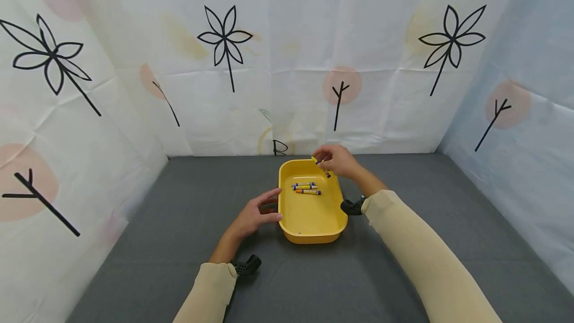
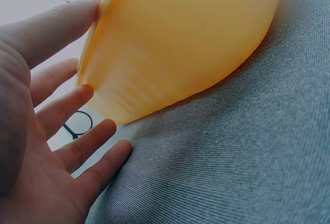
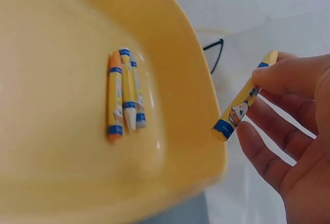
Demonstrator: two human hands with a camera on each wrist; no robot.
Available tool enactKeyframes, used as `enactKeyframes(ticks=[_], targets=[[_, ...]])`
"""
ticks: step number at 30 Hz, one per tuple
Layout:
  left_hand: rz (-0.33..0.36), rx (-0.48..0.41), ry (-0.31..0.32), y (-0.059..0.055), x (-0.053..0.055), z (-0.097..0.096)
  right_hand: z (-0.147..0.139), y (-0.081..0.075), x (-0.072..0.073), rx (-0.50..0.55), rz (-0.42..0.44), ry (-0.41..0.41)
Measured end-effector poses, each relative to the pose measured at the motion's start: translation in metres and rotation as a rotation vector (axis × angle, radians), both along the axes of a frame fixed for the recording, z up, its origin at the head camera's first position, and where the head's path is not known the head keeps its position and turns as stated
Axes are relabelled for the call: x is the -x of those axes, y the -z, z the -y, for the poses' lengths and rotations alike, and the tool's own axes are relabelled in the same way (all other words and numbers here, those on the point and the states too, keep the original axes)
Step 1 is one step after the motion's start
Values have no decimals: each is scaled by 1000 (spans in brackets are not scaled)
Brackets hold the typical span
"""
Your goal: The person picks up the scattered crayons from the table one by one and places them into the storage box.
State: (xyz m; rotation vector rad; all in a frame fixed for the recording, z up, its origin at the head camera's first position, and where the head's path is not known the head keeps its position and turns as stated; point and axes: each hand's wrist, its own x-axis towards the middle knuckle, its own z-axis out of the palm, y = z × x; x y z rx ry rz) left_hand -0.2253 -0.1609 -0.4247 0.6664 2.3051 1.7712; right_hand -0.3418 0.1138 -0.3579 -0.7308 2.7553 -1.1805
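Observation:
My right hand pinches a yellow crayon between thumb and fingers, above the far right corner of a yellow plastic tub. The crayon's wrapper is yellow with blue bands and a small cartoon animal. Inside the tub, toward its far half, three crayons lie side by side: an orange crayon, a white-tipped crayon and a greyish-tipped crayon. My left hand is at the tub's left side, thumb and fingertips touching the rim, with the fingers spread and fairly straight.
The tub stands on a dark grey cloth-covered table. A white patterned cloth backdrop rises behind the table and along both sides. Each wrist wears a black strap-on device, such as the right wrist device.

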Motion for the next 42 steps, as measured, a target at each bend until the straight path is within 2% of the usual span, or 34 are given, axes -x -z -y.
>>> enactKeyframes(ticks=[8,15,24,26,34,38,42], targets=[[7,7,4,-1,2,-2,16,13,-2,-39,57,-77],[8,14,0,-1,3,-3,25,18,-1,-141,74,-123],[1,19,22,-3,2,-2,35,32,0,-219,91,-148],[-11,14,25,-1,4,-2,37,35,0,-240,87,-157],[-27,10,-14,33,20,3,42,38,-1,-285,45,-185],[-34,8,-34,35,21,4,39,34,-1,-267,28,-185],[-32,7,-46,34,20,4,34,26,-3,-225,21,-149]])
